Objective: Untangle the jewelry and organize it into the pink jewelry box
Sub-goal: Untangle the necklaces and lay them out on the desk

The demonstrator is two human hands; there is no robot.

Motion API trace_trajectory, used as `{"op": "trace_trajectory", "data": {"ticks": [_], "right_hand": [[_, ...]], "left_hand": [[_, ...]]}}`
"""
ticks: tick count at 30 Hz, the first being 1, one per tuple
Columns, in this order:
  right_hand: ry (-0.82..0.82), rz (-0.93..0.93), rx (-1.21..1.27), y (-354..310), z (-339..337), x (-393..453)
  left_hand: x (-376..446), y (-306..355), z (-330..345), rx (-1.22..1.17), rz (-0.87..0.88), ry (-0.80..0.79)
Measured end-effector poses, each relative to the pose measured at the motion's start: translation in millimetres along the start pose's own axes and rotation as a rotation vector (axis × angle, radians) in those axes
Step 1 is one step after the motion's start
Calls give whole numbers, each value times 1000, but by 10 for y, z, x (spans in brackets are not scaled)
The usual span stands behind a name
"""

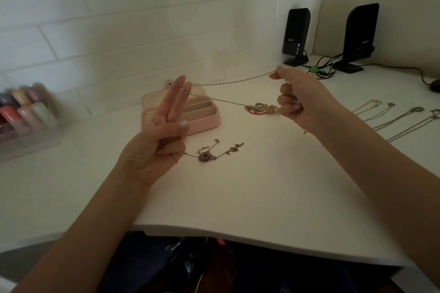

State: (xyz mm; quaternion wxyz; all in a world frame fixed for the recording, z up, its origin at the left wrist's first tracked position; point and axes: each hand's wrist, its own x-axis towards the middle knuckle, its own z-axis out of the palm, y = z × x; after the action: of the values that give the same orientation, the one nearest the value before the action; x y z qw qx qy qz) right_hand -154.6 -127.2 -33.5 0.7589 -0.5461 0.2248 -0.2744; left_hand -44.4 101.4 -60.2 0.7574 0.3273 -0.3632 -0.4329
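At the far left of the white tabletop (238,197) a clear tray (28,140) is holding rounded pastel bottles, too blurred to count. Next to the right, one left hand (162,135) is rising palm-up with two fingers (176,95) standing straight and the other fingers curled toward the palm; a thin gold chain (228,82) is looping over the tips of the two straight fingers, and a second fine chain is running out from the curled fingers to a small tangle of charms (209,154) lying on the tabletop below. Whether those curled fingers are pinching that chain is hard to tell. Behind this hand one pink jewelry box (197,116) is sitting open, its lid tilting back toward the wall and its slotted compartments showing.

The looped chain is stretching as two strands to the one right hand (300,100), whose fingers are pinching the upper strand at the top while the rest are curling around a cluster of jewelry with a red cord (259,109), held above the tabletop.

Farther right, two black speakers (296,35) are standing by the wall with their cables, and about four necklaces (402,116) are lying straightened side by side near the right edge.
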Motion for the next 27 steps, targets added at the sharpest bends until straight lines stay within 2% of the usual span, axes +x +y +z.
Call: {"op": "trace_trajectory", "data": {"ticks": [4, 11, 18, 21, 25, 27], "right_hand": [[2, 5, -14, -1, -2, 5], [3, 12, -18, -2, 1, -3], [48, -6, -79, -15, -8, -16], [78, -50, -152, -7, -1, -19], [150, -182, -305, 35, -13, 14], [198, -259, -370, 55, -26, 28]], "left_hand": [[4, 2, 16, -76, -6, -36], [58, 8, -46, -3, 22, 148], [33, -7, 39, 192, 28, 311], [44, -54, 141, 455, 109, 414], [12, -184, 273, 982, 231, 526], [-17, -228, 299, 1245, 329, 632]]}}
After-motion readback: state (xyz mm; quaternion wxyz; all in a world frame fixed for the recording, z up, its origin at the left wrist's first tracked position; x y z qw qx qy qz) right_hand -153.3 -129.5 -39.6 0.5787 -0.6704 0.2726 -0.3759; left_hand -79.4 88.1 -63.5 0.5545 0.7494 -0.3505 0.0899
